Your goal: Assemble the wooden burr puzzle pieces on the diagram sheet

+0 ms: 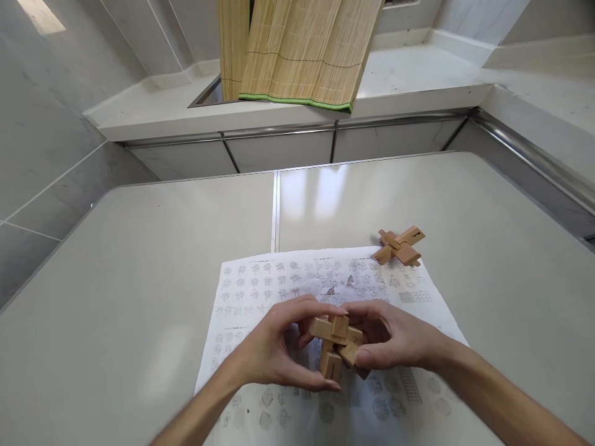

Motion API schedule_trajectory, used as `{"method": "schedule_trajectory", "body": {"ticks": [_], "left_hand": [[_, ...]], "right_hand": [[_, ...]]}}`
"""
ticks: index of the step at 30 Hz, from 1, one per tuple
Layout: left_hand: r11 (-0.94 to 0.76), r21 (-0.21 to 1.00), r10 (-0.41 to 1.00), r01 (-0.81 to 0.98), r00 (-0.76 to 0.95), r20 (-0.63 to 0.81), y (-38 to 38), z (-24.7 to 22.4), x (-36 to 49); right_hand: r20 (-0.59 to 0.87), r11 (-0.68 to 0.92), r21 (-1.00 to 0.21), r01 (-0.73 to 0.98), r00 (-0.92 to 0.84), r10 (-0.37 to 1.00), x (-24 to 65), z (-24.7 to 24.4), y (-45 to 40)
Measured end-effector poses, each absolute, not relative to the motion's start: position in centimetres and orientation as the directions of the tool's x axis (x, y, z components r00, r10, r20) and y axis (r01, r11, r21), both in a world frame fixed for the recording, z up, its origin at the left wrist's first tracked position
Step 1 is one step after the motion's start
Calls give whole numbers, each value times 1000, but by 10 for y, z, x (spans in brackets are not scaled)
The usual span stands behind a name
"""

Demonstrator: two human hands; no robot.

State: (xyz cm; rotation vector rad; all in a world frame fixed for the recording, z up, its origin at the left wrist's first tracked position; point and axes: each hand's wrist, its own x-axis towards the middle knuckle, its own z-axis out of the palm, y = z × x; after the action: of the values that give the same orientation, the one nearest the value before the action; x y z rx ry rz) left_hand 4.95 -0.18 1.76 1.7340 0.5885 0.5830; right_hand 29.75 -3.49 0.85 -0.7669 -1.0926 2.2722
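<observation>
Several interlocked wooden blocks (340,329) are held between both hands above a printed sheet (251,282). My left hand (283,344) grips the cluster from the left, its index finger at the top and its thumb at the bottom beside a block with a dark mark. From the right, my right hand (395,334) has its thumb on a tilted block at the lower right; its other fingers are partly hidden behind the cluster. The sheet shows rows of small line drawings.
Another wooden cross-shaped assembly (398,246) lies at the sheet's upper right corner. The pale table (186,223) has a seam down its middle. Beyond it, a bamboo mat (302,56) with green edging hangs over a white counter (409,74).
</observation>
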Motion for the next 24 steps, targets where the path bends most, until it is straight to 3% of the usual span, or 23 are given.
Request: {"method": "schedule_trajectory", "body": {"ticks": [7, 14, 17, 24], "left_hand": [[-246, 969, 547, 36, 830, 108, -8, 9, 57], [-268, 963, 643, 27, 749, 158, -9, 10, 61], [-216, 975, 726, 48, 676, 127, -8, 12, 59], [-39, 997, 823, 71, 568, -9, -6, 17, 54]], "right_hand": [[-341, -506, -862, -25, -711, 615, 297, 10, -38], [-292, -507, -849, -148, -668, 684, 297, 10, -36], [-235, -393, -910, -134, -613, 754, 296, 13, -38], [-87, -27, -989, 144, -427, 900, 288, 14, -43]]}}
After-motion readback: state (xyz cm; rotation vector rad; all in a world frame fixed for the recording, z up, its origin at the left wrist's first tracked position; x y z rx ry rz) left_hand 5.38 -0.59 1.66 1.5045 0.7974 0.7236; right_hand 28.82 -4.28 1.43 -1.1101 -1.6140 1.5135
